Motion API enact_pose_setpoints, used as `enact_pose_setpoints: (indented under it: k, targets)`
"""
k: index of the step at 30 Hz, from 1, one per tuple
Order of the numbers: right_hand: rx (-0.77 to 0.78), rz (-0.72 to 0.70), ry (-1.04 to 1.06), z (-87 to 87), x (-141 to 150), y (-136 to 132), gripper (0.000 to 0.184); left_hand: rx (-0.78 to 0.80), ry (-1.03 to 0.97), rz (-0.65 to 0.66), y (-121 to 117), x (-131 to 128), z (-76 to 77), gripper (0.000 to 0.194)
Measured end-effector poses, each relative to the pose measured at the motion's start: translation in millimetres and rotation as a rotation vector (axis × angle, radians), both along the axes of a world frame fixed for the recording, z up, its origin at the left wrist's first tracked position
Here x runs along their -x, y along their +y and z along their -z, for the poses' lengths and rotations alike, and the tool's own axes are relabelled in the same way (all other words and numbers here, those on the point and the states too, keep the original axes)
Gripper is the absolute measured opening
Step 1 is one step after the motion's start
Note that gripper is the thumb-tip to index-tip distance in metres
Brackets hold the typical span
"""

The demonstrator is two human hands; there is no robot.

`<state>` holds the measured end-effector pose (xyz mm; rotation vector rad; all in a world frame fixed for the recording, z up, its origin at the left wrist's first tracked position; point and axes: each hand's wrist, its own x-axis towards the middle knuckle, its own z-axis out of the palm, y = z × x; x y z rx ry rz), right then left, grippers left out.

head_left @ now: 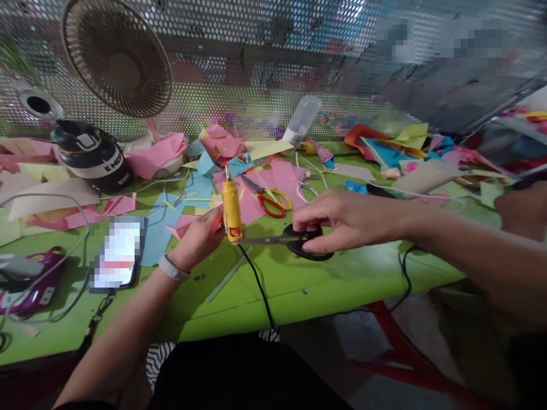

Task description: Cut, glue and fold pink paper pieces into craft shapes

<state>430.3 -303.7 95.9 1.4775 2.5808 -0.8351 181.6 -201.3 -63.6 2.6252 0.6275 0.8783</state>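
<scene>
My left hand (203, 236), with a pale band on the wrist, grips a yellow glue gun (232, 208) held upright, its metal tip pointing away from me. A red patch shows at its near end, and a black cord (256, 279) hangs down from there over the table edge. In my right hand (342, 219) are black-handled scissors (310, 242), fingers around the handles. Their blades point left and reach the glue gun's near end; whether they touch it I cannot tell. Just beyond lies another pair of scissors (273, 203) with red and yellow handles.
Pink, blue and yellow paper pieces litter the green table (342, 290). To the left are a phone (117, 253), a purple device (34, 279), a black bottle (92, 154) and a fan (117, 62). A clear bottle (301, 122) leans by the perforated metal panel (265, 62). Cables cross the surface.
</scene>
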Motion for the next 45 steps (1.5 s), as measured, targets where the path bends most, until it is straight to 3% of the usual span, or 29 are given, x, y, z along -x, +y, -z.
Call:
enact_pose_setpoints:
  k: [3,7,9,15,20,23,28,33,40,45]
  targets:
    - [-0.113,-0.045,0.017,0.6,-3.7,1.6,0.021,0.035,-0.007,0.064,1.2,0.9,-0.3,0.044]
    - [-0.544,-0.052,-0.145,-2.9,-18.3,6.2,0.026,0.094,-0.004,0.116,3.8,2.6,-2.0,0.044]
    - [-0.645,-0.055,-0.214,-4.6,-24.8,7.4,0.026,0.12,0.01,0.136,4.5,3.1,-2.9,0.041]
    - [-0.584,-0.076,-0.239,-9.0,-20.9,1.8,0.041,0.117,0.007,0.185,5.4,2.5,-1.3,0.031]
    - [-0.612,0.014,-0.246,-11.8,-6.3,-3.5,0.05,0.11,0.049,0.218,4.7,2.6,-1.7,0.027]
    - [-0.625,-0.064,-0.3,-13.7,-2.1,0.1,0.054,0.117,0.062,0.235,3.7,2.4,-3.9,0.028]
    - [-0.579,-0.195,-0.345,-19.3,-2.3,10.3,0.05,0.107,0.103,0.25,2.3,1.9,-6.6,0.032]
    - [-0.498,-0.162,-0.313,-19.4,-1.2,11.1,0.042,0.073,0.107,0.237,2.3,1.1,-7.1,0.032]
    - [-0.528,-0.161,-0.364,-12.6,1.3,2.4,0.047,0.079,0.071,0.249,2.5,1.6,-4.0,0.025]
    - [-0.601,-0.255,-0.382,-12.0,-0.3,-0.6,0.042,0.104,0.089,0.26,1.6,0.3,-3.9,0.028]
